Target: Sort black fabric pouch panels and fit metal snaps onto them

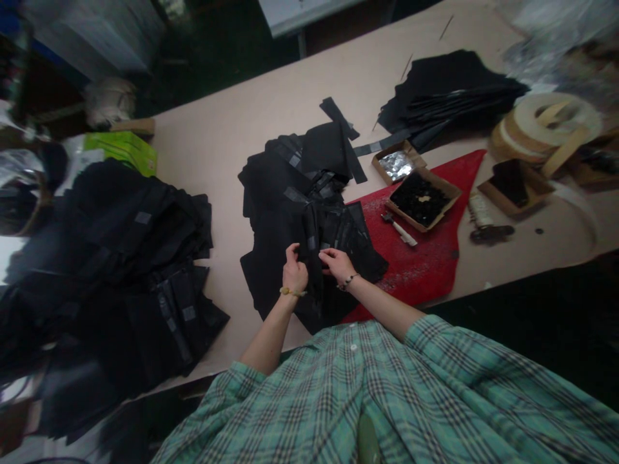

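On the counter (213, 142), the black pieces (275, 225) look light and limp, best pinched by an edge, with the left hand (294, 274) and right hand (337, 264) just apart over them, though whether either grips, I can't tell.

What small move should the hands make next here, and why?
Probably straighten the black pieces slightly: their edges lie uneven, and the left hand and right hand are both right at them, close together. The pale-handled tool lies unheld on the red sheet, so it can likely wait.
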`<state>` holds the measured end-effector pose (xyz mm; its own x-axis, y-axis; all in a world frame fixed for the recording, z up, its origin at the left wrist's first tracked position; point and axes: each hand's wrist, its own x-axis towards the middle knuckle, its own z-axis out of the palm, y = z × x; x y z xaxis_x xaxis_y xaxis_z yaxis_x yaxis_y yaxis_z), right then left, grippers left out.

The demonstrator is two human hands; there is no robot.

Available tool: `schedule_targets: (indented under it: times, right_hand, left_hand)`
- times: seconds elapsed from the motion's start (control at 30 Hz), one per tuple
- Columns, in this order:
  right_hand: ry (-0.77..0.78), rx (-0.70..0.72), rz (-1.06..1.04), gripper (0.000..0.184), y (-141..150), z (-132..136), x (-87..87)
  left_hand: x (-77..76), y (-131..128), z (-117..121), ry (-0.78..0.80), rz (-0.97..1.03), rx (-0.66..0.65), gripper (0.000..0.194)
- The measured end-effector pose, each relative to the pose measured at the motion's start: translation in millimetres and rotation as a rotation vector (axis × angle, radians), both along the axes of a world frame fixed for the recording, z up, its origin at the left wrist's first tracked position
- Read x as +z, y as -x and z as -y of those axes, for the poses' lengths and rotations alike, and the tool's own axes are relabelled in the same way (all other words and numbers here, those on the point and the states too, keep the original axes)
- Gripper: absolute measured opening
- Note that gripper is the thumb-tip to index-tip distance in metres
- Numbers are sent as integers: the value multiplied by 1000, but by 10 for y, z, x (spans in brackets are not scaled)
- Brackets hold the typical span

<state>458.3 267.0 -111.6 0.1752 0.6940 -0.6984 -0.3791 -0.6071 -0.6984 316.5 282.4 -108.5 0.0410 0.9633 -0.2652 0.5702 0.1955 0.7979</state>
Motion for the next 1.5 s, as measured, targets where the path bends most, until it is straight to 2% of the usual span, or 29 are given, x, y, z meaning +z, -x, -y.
schedule_targets:
  times: [0.1, 0.17, 0.3, 0.4, 0.57, 0.7, 0.77, 0.9, 1.07, 1.23, 1.43, 1.5]
  right_hand:
    - [26, -14, -39, 5, -19, 13, 10]
    - [32, -17, -47, 7, -25, 18, 14]
    - [27, -4, -59, 8, -21, 18, 29]
    - [42, -4, -78, 8, -24, 11, 39]
    - [78, -12, -75, 7, -33, 5, 38]
    - [54, 9, -105, 7, -27, 18, 39]
    - [38, 21, -101, 9, -33, 32, 40]
    - [18, 39, -89, 16, -55, 59, 41]
    - [13, 50, -25, 19, -32, 54, 7]
    - [57, 28, 107, 21, -14, 19, -62]
    - [50, -14, -27, 17, -47, 33, -31]
    - [48, -18, -80, 15, -48, 43, 0]
  left_hand:
    - [14, 15, 31, -55, 0, -127, 29]
    - [47, 9, 46, -47, -12, -148, 19]
    - [142, -20, 52, 1, -76, -129, 40]
    - [166, -18, 32, 30, -87, -131, 38]
    - [86, 38, 7, 72, 19, -153, 26]
    - [30, 56, 38, 4, 27, -78, 47]
    - [15, 58, 51, -43, 6, -115, 43]
    - [19, 73, 49, -42, 16, -190, 21]
    - [95, 51, 46, 10, -47, -171, 35]
    - [103, -44, 53, 51, -136, -62, 39]
    - [13, -56, 47, 59, -103, -10, 26]
    - [-15, -30, 55, 15, -70, 8, 33]
